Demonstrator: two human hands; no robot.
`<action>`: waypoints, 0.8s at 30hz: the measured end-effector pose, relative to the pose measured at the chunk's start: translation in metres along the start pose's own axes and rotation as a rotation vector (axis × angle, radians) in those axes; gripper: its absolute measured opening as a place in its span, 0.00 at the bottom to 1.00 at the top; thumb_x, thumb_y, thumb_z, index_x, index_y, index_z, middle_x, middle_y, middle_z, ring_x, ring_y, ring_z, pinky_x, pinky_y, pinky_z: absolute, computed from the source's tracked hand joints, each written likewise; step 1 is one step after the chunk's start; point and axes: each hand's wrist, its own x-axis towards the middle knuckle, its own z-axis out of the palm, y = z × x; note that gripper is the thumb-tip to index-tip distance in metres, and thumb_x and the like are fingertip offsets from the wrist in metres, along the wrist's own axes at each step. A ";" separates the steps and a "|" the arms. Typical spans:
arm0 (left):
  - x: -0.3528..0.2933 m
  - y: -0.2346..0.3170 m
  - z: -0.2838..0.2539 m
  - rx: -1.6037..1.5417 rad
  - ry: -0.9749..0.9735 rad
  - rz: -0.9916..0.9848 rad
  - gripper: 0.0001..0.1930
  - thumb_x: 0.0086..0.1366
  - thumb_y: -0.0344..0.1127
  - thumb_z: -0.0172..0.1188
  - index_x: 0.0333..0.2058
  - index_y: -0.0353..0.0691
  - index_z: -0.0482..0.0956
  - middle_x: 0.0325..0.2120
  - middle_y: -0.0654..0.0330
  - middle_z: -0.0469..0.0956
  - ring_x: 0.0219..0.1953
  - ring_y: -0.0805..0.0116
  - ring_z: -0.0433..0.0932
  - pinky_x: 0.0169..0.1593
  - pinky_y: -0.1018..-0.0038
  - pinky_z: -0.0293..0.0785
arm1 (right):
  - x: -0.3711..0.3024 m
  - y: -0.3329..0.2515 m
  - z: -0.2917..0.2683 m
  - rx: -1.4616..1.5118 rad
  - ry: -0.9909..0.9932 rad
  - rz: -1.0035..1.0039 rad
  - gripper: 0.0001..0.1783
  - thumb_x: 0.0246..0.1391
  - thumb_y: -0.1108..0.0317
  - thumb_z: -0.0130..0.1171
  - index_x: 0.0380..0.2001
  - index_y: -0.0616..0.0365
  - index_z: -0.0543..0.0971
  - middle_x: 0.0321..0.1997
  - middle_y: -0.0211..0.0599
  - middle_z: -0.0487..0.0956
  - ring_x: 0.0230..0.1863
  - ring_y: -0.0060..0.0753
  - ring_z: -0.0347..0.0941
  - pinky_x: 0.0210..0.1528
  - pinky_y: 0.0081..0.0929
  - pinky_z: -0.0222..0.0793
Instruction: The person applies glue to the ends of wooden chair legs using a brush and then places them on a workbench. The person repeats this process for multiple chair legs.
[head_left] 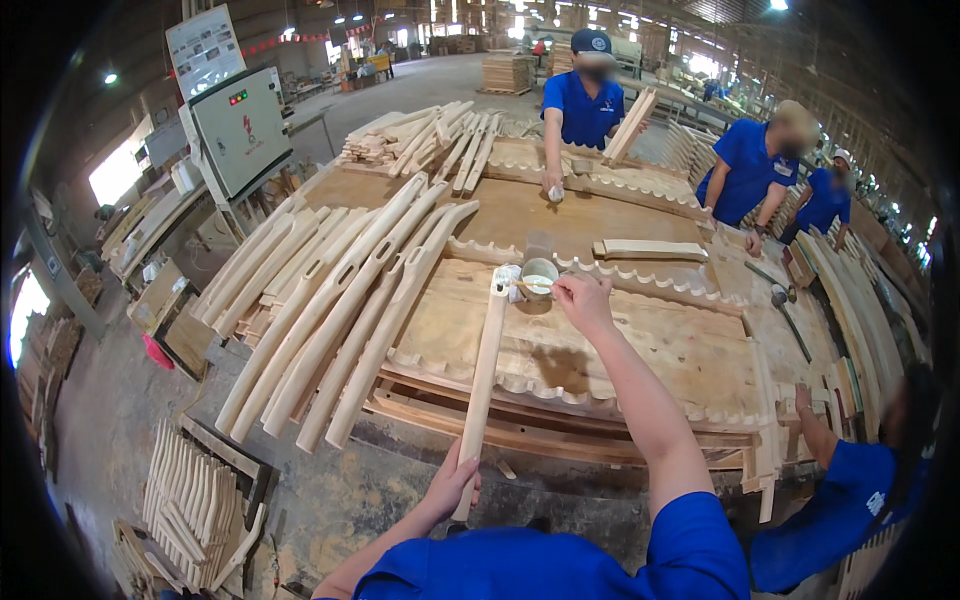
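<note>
My left hand [452,486] is wrapped round the lower end of a long pale wooden leg [484,385], which slants up over the table's near edge. Near the far end of that leg is a dark slot, with a white cup [541,270] beside it. Over the cup, my right hand [584,301] pinches a thin stick [530,285] whose tip reaches the slotted end. The stick's tip is too small to tell whether it is a brush. A whitish crumpled bit [510,276] lies against the cup.
Several shaped wooden legs [345,300] lie to my left, with more wood stacked behind. Scalloped rails [640,280] cross the worktable [620,330]. A hammer [790,322] lies at the right. Co-workers in blue stand across [585,105] and at my right [850,500].
</note>
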 end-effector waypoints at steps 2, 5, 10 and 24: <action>0.001 0.000 0.002 -0.009 -0.012 -0.006 0.27 0.67 0.41 0.44 0.62 0.51 0.46 0.21 0.59 0.67 0.15 0.70 0.68 0.18 0.76 0.67 | 0.006 0.005 0.003 -0.049 0.103 0.015 0.07 0.49 0.60 0.58 0.24 0.48 0.78 0.23 0.27 0.75 0.34 0.32 0.71 0.42 0.38 0.52; 0.000 0.002 0.005 -0.021 -0.015 -0.008 0.27 0.67 0.40 0.43 0.62 0.51 0.46 0.21 0.59 0.67 0.15 0.70 0.68 0.18 0.75 0.67 | 0.008 0.007 0.011 -0.100 0.116 -0.007 0.07 0.49 0.60 0.59 0.23 0.49 0.78 0.24 0.28 0.76 0.34 0.32 0.71 0.43 0.39 0.52; -0.001 0.002 0.005 -0.028 0.003 -0.008 0.26 0.67 0.40 0.43 0.62 0.50 0.47 0.21 0.58 0.66 0.15 0.70 0.68 0.19 0.75 0.67 | 0.005 0.005 0.011 -0.012 0.091 -0.031 0.08 0.49 0.60 0.59 0.24 0.49 0.78 0.24 0.28 0.76 0.34 0.33 0.70 0.43 0.38 0.52; -0.001 0.002 0.009 0.009 0.005 0.015 0.27 0.67 0.40 0.42 0.62 0.50 0.46 0.21 0.58 0.67 0.15 0.70 0.68 0.20 0.76 0.67 | 0.004 0.008 0.019 -0.075 0.167 -0.029 0.06 0.48 0.61 0.60 0.23 0.48 0.77 0.23 0.28 0.74 0.32 0.33 0.70 0.38 0.37 0.51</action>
